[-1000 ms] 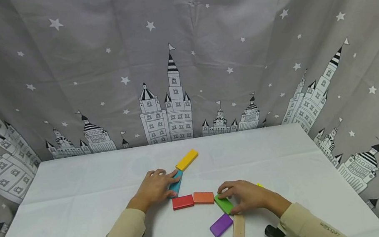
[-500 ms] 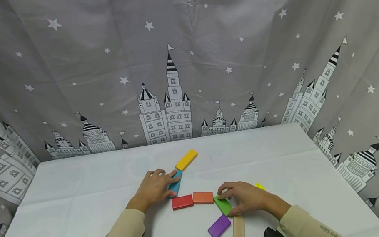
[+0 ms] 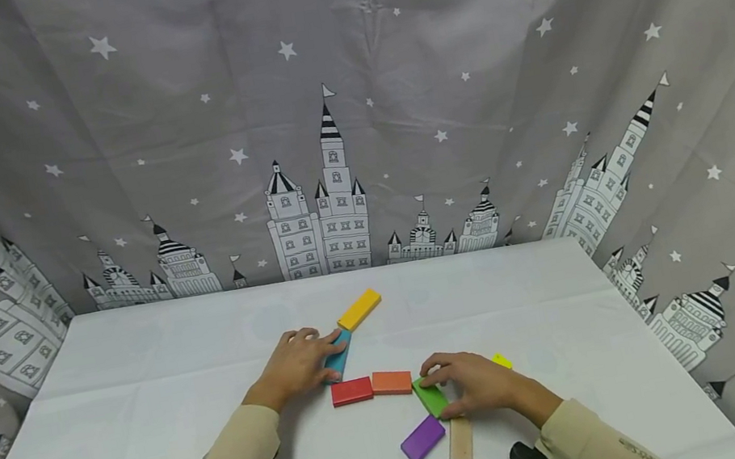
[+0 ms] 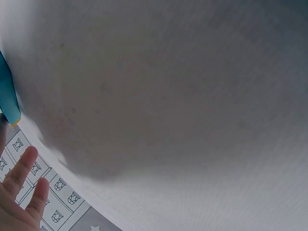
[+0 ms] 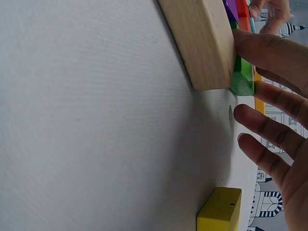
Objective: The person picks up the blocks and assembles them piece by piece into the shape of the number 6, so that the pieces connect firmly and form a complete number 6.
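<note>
My left hand (image 3: 294, 367) holds a blue wooden block (image 3: 338, 356) lengthwise, index finger at its far end and thumb at its near end; in the left wrist view only a sliver of that block (image 4: 7, 91) shows at the left edge. My right hand (image 3: 474, 383) grips a green block (image 3: 430, 397) the same way, its other fingers spread free. A red block (image 3: 352, 391) and an orange block (image 3: 391, 382) lie end to end between the hands. Close to the green block's near end lie a purple block (image 3: 423, 440) and a plain wood block (image 3: 460, 443).
An amber-yellow block (image 3: 359, 310) lies at the blue block's far end. Behind the right hand a bright yellow block (image 3: 502, 361) is partly hidden. A black cylinder (image 3: 528, 458) sits by the right cuff. A grey castle-print curtain (image 3: 431, 87) hangs behind the white table (image 3: 158, 340).
The green block's near end and the purple block have shifted slightly left with the right hand. More of the bright yellow block shows. The left hand stays on the blue block.
</note>
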`<state>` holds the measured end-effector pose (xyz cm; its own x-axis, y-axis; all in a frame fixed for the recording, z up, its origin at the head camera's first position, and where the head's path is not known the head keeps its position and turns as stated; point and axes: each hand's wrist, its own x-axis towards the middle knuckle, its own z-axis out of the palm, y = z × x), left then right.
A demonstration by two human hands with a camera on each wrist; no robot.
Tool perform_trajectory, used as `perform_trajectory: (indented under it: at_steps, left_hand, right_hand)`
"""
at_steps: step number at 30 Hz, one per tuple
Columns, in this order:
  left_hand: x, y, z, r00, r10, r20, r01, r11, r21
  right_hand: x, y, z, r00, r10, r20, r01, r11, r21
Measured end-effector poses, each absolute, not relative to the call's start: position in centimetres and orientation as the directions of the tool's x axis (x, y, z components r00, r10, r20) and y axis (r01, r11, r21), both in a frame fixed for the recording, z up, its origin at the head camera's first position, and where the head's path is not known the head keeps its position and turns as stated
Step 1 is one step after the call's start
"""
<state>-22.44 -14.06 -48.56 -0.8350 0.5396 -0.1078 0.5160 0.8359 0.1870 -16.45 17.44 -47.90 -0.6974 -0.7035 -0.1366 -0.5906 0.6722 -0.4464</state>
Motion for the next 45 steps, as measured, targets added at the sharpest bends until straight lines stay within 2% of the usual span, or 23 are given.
perform_trajectory:
  at_steps: [14, 19, 24, 31, 35, 39, 45]
  left_hand:
    - [-22.4, -14.0, -48.5, -0.836, 0.537, -0.113, 0.512, 0.838, 0.189]
    - [-22.4, -14.0, -48.5, -0.837, 0.535, -0.117, 0.510, 0.840, 0.186]
    - [-22.4, -13.9, -48.4, -0.838, 0.530, -0.129, 0.504, 0.842, 0.191]
    - [-22.5, -14.0, -48.5, -0.832, 0.542, -0.119, 0.518, 0.835, 0.184]
    - [-22.5, -14.1, -48.5, -0.827, 0.551, -0.112, 0.529, 0.830, 0.178]
    - [-22.6, -14.1, -48.5, -0.828, 0.549, -0.115, 0.527, 0.832, 0.176]
    - [-22.7, -14.1, -48.6, -0.832, 0.542, -0.119, 0.520, 0.836, 0.173]
  right_hand:
    - [-16.3, 17.5, -47.8, -0.710, -0.689, -0.147, -0.573, 0.686, -0.447]
    - [-16.0, 17.5, -47.6, -0.691, -0.717, -0.087, -0.641, 0.665, -0.383]
    - [-15.2, 16.8, -47.0, -0.613, -0.789, -0.050, -0.737, 0.593, -0.324]
    - [-14.2, 15.1, -46.6, -0.423, -0.903, -0.078, -0.872, 0.429, -0.234]
    - [-13.9, 14.4, -46.6, -0.344, -0.937, -0.069, -0.920, 0.350, -0.174]
    - [-13.8, 13.8, -46.6, -0.302, -0.950, -0.076, -0.939, 0.310, -0.150]
    - [-13.7, 13.2, -46.6, -0.306, -0.947, -0.101, -0.937, 0.318, -0.147]
